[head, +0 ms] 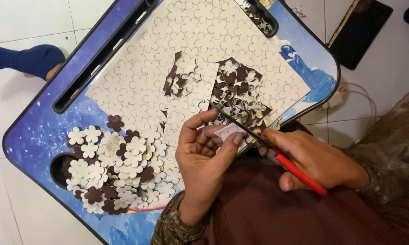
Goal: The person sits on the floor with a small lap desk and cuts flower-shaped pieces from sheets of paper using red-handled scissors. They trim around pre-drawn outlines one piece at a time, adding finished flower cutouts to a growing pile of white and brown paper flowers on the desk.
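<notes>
Two hands work above the tabletop (41,131): our left hand (204,154) pinches a small white flower piece (227,131), our right hand (318,159) grips red-handled scissors (277,152); we should turn the piece, cutting slowly.

Scissors (277,149) blades partly hidden behind the left hand (204,154); table (36,131) cut off by the edges.

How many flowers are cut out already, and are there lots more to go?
A big pile of cut flowers already lies on the blue table. The left hand holds one small white piece while the right hand snips it with red-handled scissors. Most of the flower-patterned sheet is uncut.
</notes>
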